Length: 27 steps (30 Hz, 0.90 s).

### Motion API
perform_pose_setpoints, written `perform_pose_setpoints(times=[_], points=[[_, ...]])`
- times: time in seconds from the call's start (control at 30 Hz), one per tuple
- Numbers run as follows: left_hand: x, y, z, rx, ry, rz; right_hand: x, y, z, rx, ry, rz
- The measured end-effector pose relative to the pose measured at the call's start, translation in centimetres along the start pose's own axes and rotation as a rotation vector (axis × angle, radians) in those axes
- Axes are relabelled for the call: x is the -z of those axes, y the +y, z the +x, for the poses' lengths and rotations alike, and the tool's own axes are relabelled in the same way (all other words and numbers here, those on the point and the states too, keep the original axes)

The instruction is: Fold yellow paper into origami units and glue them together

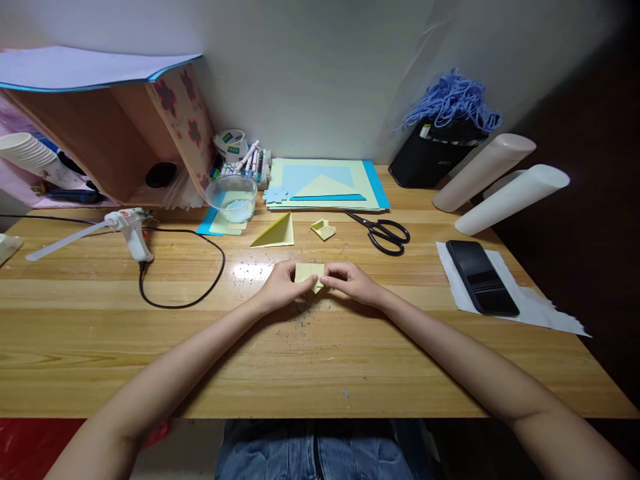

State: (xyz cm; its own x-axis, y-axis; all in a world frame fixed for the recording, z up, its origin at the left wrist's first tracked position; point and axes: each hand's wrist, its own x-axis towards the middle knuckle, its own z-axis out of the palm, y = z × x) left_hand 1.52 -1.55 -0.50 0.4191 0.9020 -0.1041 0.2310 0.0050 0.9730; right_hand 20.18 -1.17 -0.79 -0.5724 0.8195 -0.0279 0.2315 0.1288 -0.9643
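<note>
A small piece of folded yellow paper [309,271] is held between my two hands, just above the middle of the table. My left hand [281,287] pinches its left side, with the thumb lying across the front. On the other side my right hand [355,283] grips the right edge between thumb and fingers. Beyond them lie a folded yellow paper triangle [277,233] and a small folded yellow paper piece [323,230]. Black-handled scissors [383,232] rest to the right of these, blades pointing left.
A glue gun [131,235] with its looping black cord lies left. At the back are a clear plastic bowl [231,200], markers [250,163], stacked coloured paper [325,173] and a black bin [433,157]. Paper rolls [513,200] and a phone [481,277] occupy the right.
</note>
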Motion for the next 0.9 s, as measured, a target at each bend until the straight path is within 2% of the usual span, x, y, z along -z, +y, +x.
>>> perform_pose_setpoints(times=[0.2, 0.3, 0.47, 0.6, 0.9], points=[[0.0, 0.4, 0.0, -0.031, 0.013, 0.093, -0.1, -0.3, 0.0, -0.01, 0.0, 0.008], [0.0, 0.5, 0.0, -0.031, -0.025, 0.109, -0.1, -0.4, 0.0, -0.03, 0.019, 0.013], [0.0, 0.4, 0.0, -0.014, -0.049, -0.039, -0.1, 0.4, 0.1, -0.071, 0.075, 0.137], [-0.2, 0.1, 0.2, -0.047, 0.003, -0.049, -0.4, 0.7, 0.3, -0.072, 0.186, 0.189], [-0.2, -0.5, 0.5, -0.044, -0.016, -0.246, -0.8, 0.4, 0.4, -0.064, 0.201, 0.254]])
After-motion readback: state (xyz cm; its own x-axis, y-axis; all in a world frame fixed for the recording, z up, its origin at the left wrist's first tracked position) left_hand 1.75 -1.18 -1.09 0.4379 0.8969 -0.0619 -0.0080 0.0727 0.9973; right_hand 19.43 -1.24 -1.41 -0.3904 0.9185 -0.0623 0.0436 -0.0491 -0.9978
